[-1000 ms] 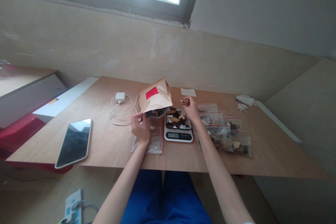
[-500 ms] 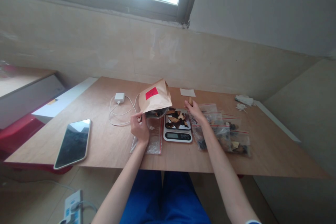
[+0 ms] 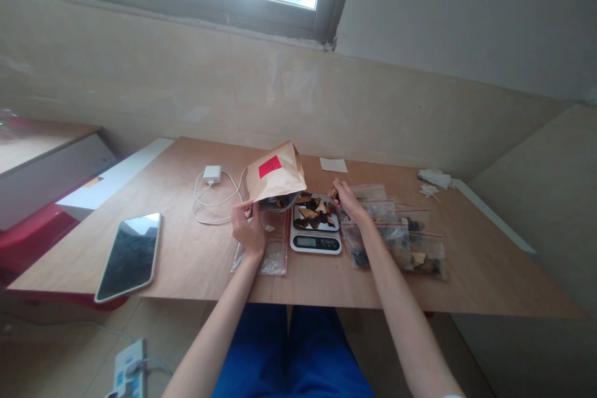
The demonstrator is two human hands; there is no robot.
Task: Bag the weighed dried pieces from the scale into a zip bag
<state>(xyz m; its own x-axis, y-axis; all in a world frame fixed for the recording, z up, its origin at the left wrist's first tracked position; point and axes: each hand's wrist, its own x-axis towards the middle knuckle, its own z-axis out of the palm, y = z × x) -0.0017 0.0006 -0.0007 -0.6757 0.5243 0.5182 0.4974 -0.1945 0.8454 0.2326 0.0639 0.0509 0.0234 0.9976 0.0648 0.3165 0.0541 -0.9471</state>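
My left hand (image 3: 248, 228) is closed on the edge of a brown paper bag (image 3: 275, 177) with a red label. The bag tilts with its open mouth toward me, and dark dried pieces show inside. Right of it, a small digital scale (image 3: 316, 244) carries several dark and tan dried slices (image 3: 313, 212); its display is too small to read. My right hand (image 3: 346, 198) is above the scale's right edge, its fingers closed on a brown dried slice (image 3: 334, 191). Under my left wrist lies a clear zip bag (image 3: 275, 249).
Several clear zip bags (image 3: 396, 239) with dried pieces lie right of the scale. A tablet-like device (image 3: 129, 255) lies at the left, near a white charger (image 3: 212, 174) with its cable. A white card (image 3: 333, 165) and crumpled white plastic (image 3: 435, 178) are toward the back.
My right hand has shifted slightly, and the slice in it has turned and dropped a little nearer the scale. My left hand and the paper bag have hardly moved.
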